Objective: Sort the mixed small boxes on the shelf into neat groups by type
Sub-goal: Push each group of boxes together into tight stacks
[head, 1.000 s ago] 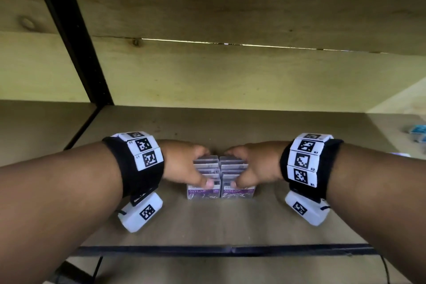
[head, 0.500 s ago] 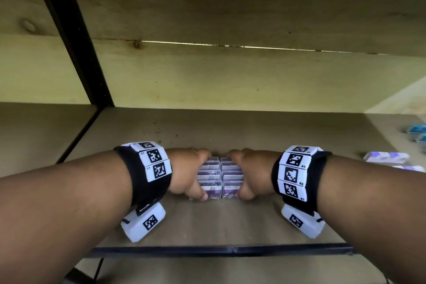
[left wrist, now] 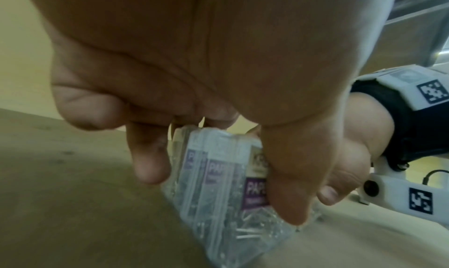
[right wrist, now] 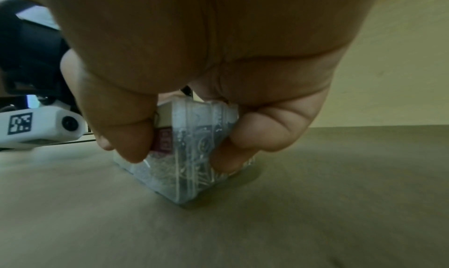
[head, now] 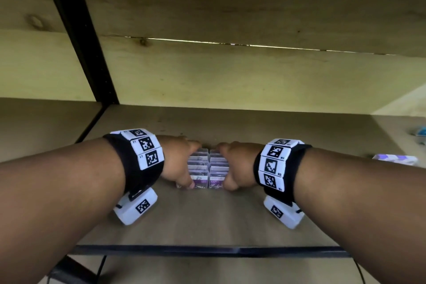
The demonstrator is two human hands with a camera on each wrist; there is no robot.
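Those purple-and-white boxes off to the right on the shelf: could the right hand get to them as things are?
Probably yes, but not at once. The shelf looks bare between the right hand and the purple-and-white boxes, but that hand's grip is on the paper clip boxes, as is the left hand's.

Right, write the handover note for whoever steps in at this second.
Left hand: grips the left side of the block of clear plastic paper-clip boxes with purple labels.
Right hand: grips its right side.
The block stands in two columns mid-shelf on the wooden shelf board.
Done: these boxes are grouped.
Left: white-and-purple boxes and blue boxes at far right, ungrouped.
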